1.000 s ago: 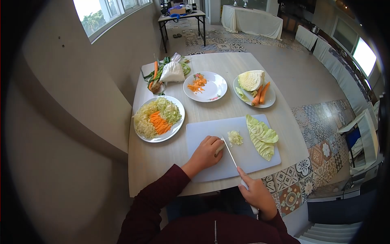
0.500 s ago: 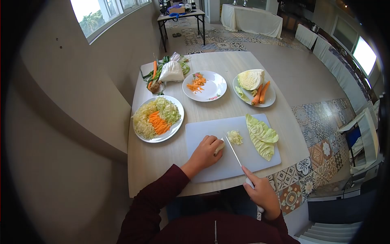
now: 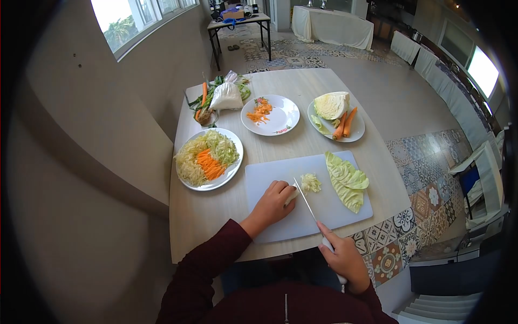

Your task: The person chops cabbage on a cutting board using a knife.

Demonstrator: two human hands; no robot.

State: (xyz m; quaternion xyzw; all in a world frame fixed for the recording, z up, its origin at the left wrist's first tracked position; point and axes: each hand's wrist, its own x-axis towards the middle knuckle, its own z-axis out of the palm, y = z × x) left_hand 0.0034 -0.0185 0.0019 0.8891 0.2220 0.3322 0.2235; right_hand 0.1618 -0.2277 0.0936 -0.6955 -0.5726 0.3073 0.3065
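On the white cutting board (image 3: 270, 227), my left hand (image 3: 271, 204) presses down with curled fingers on a pale rolled piece of cabbage (image 3: 292, 195), mostly hidden under the fingers. My right hand (image 3: 345, 259) grips the white handle of a knife (image 3: 305, 200). Its blade lies close against the cabbage piece, just right of my left fingertips. Beside the blade sits a small heap of shredded cabbage (image 3: 311, 183). Loose green cabbage leaves (image 3: 347, 182) lie at the right of the board.
Left of the board, a plate (image 3: 209, 186) holds shredded cabbage and carrot. Behind it, a flowered plate (image 3: 283, 113) has carrot shreds. Another plate (image 3: 353, 139) bears a cabbage chunk (image 3: 331, 105) and carrots (image 3: 345, 125). A plastic bag (image 3: 226, 97) and vegetables occupy the far left corner.
The knife and my right hand have shifted slightly left, bringing the blade closer to my left fingers. My left hand stays on the cabbage piece.
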